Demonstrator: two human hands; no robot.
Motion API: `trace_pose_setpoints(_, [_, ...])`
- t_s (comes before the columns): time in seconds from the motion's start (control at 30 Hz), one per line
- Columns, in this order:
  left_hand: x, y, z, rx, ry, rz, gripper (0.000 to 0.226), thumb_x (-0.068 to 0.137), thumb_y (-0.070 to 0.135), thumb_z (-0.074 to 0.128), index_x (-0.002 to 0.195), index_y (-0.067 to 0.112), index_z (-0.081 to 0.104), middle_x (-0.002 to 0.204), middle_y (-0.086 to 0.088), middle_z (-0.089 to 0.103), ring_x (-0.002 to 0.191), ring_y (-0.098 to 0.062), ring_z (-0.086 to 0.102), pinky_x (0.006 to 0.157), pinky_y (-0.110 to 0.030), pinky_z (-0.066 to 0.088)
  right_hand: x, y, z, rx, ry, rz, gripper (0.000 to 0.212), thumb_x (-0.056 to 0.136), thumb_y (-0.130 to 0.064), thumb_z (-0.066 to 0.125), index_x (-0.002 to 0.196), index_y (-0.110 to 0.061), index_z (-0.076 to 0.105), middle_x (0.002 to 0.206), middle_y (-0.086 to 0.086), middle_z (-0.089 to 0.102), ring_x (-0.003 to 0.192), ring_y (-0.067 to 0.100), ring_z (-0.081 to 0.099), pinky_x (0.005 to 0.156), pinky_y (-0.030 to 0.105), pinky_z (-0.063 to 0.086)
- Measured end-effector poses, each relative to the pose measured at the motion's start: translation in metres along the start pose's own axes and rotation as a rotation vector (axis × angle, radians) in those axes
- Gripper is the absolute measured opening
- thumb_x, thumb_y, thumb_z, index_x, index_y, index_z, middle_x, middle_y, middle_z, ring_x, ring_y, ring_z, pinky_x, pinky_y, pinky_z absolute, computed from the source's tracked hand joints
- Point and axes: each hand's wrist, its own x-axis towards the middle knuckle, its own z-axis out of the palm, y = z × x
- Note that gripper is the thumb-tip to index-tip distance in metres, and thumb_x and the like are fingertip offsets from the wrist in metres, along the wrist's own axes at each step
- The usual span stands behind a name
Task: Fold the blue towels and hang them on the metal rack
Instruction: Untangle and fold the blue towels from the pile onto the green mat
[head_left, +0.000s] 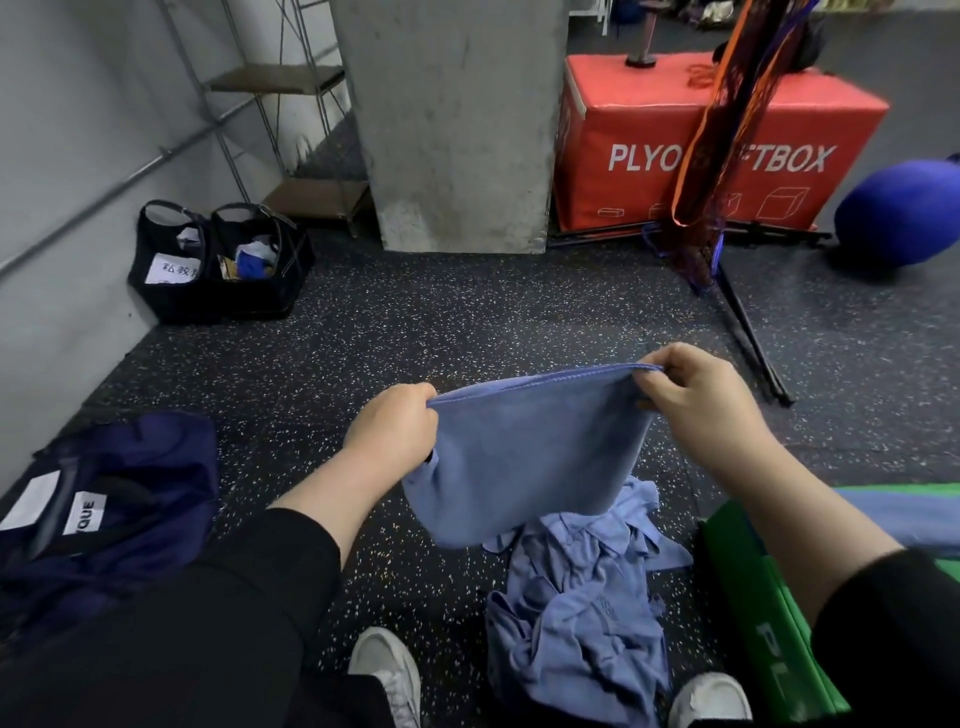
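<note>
The speckled rubber floor (467, 322) fills the middle of the frame and is the widest free stretch, bounded at upper centre by a concrete pillar (452, 119) and at upper right by a red plyo box (717, 140). A metal rack (280, 104) stands at upper left against the wall, well apart from the hands, so reaching it likely means crossing that open floor past the black bins (218, 265) at its foot.

At lower right a green box (753, 613) sits close to the right forearm and limits room on that side; a dark navy bag (104, 514) lies at lower left.

Between the shoes at bottom centre lies a heap of crumpled blue towels (576, 623), probably dropped there to be within reach while each is folded.

Just above the heap, the held blue towel (524, 457) hangs from its top edge, which runs taut across the centre; holding it by the corners lets the cloth fall flat, which suits squaring it for a fold. Its lower part hangs just above or against the heap.

The left hand (389, 431) pinches the left corner and the right hand (696, 400) pinches the right corner, both clamped on cloth and spread apart.
</note>
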Motion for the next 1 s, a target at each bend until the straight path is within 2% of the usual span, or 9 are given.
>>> trace_pose_setpoints(0.17, [0.007,0.005,0.001,-0.068,0.05,-0.015,0.028,0.082,-0.001,0.036,0.082,0.017,0.057,0.075,-0.003,0.061,0.075,-0.03,0.058,0.058,-0.036,0.042,0.011,0.001,0.004,0.055,0.013,0.012,0.021,0.077,-0.045,0.058,0.087,-0.029,0.068,0.077,-0.003,0.074,0.083,0.03,0.073,0.084,0.057,0.057])
trace_pose_setpoints(0.37, [0.019,0.027,0.004,-0.471,-0.062,-0.029,0.018,0.096,0.007,0.039,0.081,0.006,0.05,0.071,-0.001,0.048,0.072,-0.023,0.042,0.06,-0.037,0.029,0.02,0.008,0.011,0.004,0.035,0.004,0.008,0.09,-0.025,0.06,0.086,-0.024,0.066,0.079,0.003,0.074,0.084,0.031,0.072,0.08,0.05,0.058])
trace_pose_setpoints(0.43, [0.02,0.033,0.008,-0.58,-0.103,0.018,0.026,0.099,0.025,0.051,0.086,0.004,0.055,0.072,-0.002,0.052,0.071,-0.021,0.045,0.063,-0.036,0.033,0.023,0.01,0.013,-0.031,0.035,-0.004,0.01,0.094,-0.02,0.058,0.086,-0.021,0.065,0.082,0.008,0.074,0.084,0.032,0.07,0.077,0.045,0.055])
trace_pose_setpoints(0.5, [0.021,0.042,0.01,-0.712,-0.21,0.034,0.053,0.092,0.061,0.056,0.095,0.009,0.065,0.08,-0.004,0.065,0.075,-0.021,0.059,0.074,-0.036,0.045,0.024,0.011,0.014,-0.051,0.023,-0.011,0.011,0.095,-0.019,0.057,0.088,-0.02,0.064,0.083,0.01,0.073,0.082,0.035,0.069,0.071,0.043,0.055])
trace_pose_setpoints(0.57, [0.023,0.05,0.012,-0.814,-0.287,-0.047,0.075,0.08,0.083,0.046,0.106,0.018,0.072,0.1,-0.004,0.076,0.097,-0.021,0.071,0.092,-0.04,0.052,0.025,0.012,0.014,-0.079,0.002,-0.01,0.011,0.096,-0.021,0.055,0.09,-0.021,0.064,0.084,0.01,0.072,0.079,0.036,0.066,0.061,0.036,0.049])
trace_pose_setpoints(0.67, [0.028,0.052,0.018,-0.741,-0.277,-0.012,0.045,0.091,0.058,0.06,0.088,0.014,0.065,0.082,0.0,0.069,0.075,-0.02,0.063,0.071,-0.033,0.047,0.028,0.013,0.014,-0.106,-0.007,-0.006,0.011,0.096,-0.021,0.054,0.091,-0.021,0.063,0.085,0.008,0.072,0.078,0.035,0.065,0.058,0.033,0.045])
trace_pose_setpoints(0.73, [0.026,0.052,0.022,-0.694,-0.296,-0.002,0.039,0.088,0.043,0.07,0.086,0.005,0.059,0.074,-0.001,0.059,0.068,-0.015,0.054,0.064,-0.031,0.038,0.029,0.015,0.012,-0.11,-0.004,-0.002,0.011,0.096,-0.021,0.053,0.091,-0.021,0.063,0.085,0.007,0.072,0.076,0.033,0.067,0.057,0.034,0.049])
trace_pose_setpoints(0.87, [0.024,0.053,0.019,-0.751,-0.277,-0.133,0.044,0.093,0.052,0.061,0.078,0.01,0.06,0.068,-0.004,0.052,0.06,-0.016,0.047,0.059,-0.031,0.03,0.033,0.022,0.006,-0.106,0.029,0.009,0.011,0.096,-0.02,0.054,0.088,-0.02,0.062,0.083,0.009,0.071,0.064,0.026,0.062,0.055,0.032,0.047])
trace_pose_setpoints(1.0, [0.025,0.052,0.016,-0.738,-0.279,-0.215,0.021,0.085,0.022,0.052,0.068,0.022,0.04,0.068,-0.002,0.035,0.061,-0.018,0.033,0.054,-0.03,0.019,0.036,0.028,0.0,-0.105,0.078,0.015,0.011,0.095,-0.018,0.056,0.086,-0.019,0.063,0.082,0.01,0.07,0.067,0.02,0.056,0.061,0.031,0.043])
